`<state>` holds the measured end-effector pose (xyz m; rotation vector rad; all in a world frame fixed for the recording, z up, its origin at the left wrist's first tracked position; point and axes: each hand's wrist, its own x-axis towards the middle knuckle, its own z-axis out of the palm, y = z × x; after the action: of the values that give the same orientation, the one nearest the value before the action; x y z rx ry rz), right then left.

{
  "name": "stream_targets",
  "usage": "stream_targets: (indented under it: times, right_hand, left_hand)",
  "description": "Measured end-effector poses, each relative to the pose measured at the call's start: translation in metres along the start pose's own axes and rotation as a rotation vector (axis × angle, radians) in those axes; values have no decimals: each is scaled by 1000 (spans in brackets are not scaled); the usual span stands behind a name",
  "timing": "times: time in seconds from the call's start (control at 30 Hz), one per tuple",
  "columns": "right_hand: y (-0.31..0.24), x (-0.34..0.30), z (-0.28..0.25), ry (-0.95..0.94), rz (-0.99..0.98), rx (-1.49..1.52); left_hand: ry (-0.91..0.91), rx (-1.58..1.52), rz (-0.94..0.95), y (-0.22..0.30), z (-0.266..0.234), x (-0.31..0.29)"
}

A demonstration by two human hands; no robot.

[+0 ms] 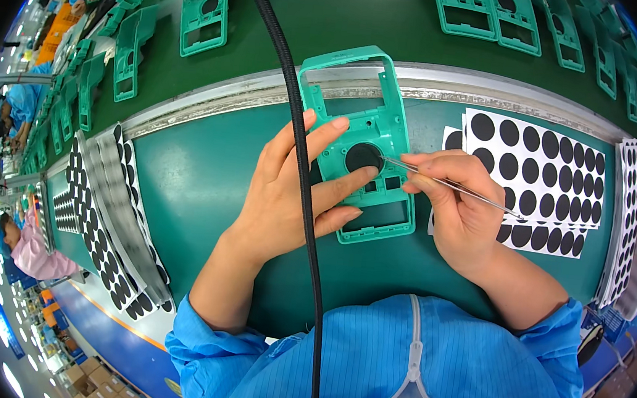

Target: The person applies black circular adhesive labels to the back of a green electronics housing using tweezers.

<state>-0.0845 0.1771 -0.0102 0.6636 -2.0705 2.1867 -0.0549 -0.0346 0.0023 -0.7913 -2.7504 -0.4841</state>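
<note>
A green plastic housing lies in front of me, its far end against the metal rail. My left hand steadies it from the left with spread fingers. The index fingertip presses at the lower edge of a round black sticker in the housing's circular recess, while the thumb rests lower down on the housing. In my right hand a pair of metal tweezers is pinched, its tips at the right edge of the sticker. A black cable crosses the view in front of my left hand and hides part of it.
Sheets of black round stickers lie to the right, with more sheets at the left. Beyond the metal rail, several green housings stand on a dark green surface. The black cable hangs across the middle. Other people sit far left.
</note>
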Motion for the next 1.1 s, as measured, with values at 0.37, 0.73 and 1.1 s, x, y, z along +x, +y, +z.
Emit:
stream_targets:
  times: [0.37,0.73,1.1]
  right_hand:
    - [-2,3,1,14,-22,-113]
    - [-5,4,1,11,7,-142]
    - [-9,6,1,-19,-106,-268]
  left_hand:
    - [6,73,38,1,0,1]
    - [-19,117,12,4,-1,3]
    - [-18,105,-11,7,-2,4]
